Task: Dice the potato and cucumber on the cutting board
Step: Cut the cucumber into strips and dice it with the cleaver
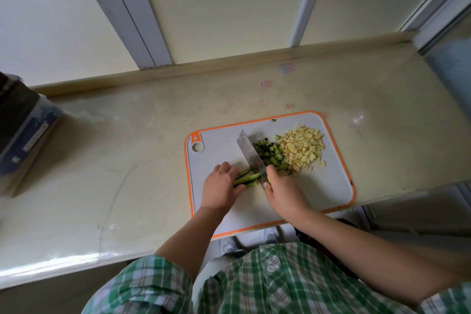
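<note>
1. Shirt (254, 280): green plaid, nearest the lens. Bare forearms reach fwd over the counter (127, 160).
2. L hand (220, 187): on the near-left of the board (318, 186). Fingers curl down over the strips (246, 179) and pin them flat, tips just beside the blade.
3. R hand (284, 194): clamped round the handle of the knife (251, 154). A bit of yellow handle shows by the thumb.
4. Knife: broad cleaver-type blade, edge down at the strips' right ends, tip pointing away from the person.
5. Strips: a few long cucumber lengths lying side by side, half hidden under the L hand, not yet diced.
6. Cuke dice (270, 155): dark-green pile just right of the blade, touching item 7.
7. Potato dice (303, 148): pale heap on the far-right of the board. Potato looks done, as no whole piece is in view.
8. Board: grey w/ orange rim. Near edge sits at the counter's front edge; can't tell if it overhangs.
9. Box (23, 135): dark, far left, well apart from the work.

Risks, as judged:
- Strips are short now, so L fingertips sit close to the edge. A nick is likely if they don't tuck back.
- Loose strips may splay or roll under the cut, giving uneven dice.
- Chopping force could shift the board toward the front edge.
- Cuke dice crowd the blade's right face and may stick to it or scatter.
</note>
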Available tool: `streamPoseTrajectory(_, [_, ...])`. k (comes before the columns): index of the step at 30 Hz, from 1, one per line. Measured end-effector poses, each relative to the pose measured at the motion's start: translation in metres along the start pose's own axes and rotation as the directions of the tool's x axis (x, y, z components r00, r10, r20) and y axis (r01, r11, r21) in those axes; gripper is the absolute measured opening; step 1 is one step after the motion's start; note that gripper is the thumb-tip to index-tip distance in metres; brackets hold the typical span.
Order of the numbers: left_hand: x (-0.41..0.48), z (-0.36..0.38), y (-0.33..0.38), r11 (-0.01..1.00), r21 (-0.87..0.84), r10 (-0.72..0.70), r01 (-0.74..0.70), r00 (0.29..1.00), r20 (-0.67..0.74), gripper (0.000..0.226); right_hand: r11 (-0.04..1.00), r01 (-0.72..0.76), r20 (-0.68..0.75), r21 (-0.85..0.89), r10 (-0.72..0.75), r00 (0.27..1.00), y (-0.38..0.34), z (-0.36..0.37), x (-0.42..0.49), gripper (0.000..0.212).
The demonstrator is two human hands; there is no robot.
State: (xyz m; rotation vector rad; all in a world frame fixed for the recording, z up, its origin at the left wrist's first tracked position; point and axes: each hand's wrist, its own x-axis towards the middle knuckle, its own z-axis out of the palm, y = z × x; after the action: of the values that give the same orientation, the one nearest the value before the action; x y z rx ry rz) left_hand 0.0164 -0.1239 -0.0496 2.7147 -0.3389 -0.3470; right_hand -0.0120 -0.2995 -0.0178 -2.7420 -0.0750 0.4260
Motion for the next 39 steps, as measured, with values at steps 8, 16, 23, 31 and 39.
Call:
streamPoseTrajectory(8, [-0.004,0.003,-0.001,0.999,-0.03,0.018,-0.022,0.99,-0.141,0.026,1.0,0.002,-0.079,0.004,-0.001,0.997,0.005,-0.019,0.008,0.019])
streamPoseTrajectory(16, [-0.002,0.001,0.003,0.982,-0.188,-0.046,0.022,0.991,-0.124,0.012,1.0,0.008,0.017,0.021,-0.008,1.0,-0.008,-0.026,-0.003,0.022])
streamPoseTrajectory(23, [-0.001,0.006,0.002,0.972,-0.233,-0.067,0.029,0.985,-0.156,0.006,0.996,-0.015,0.01,-0.088,0.016,1.0,-0.013,-0.011,-0.005,0.029])
streamPoseTrajectory(31, [-0.001,0.007,0.002,0.965,-0.261,-0.08,0.037,0.984,-0.156,0.004,0.992,-0.048,-0.013,-0.114,0.046,0.999,-0.015,0.008,-0.006,0.032])
streamPoseTrajectory(39, [-0.001,0.004,0.001,0.966,-0.258,-0.066,0.034,0.991,-0.116,0.008,0.998,-0.034,-0.028,-0.048,0.033,0.999,-0.016,-0.003,-0.001,0.024])
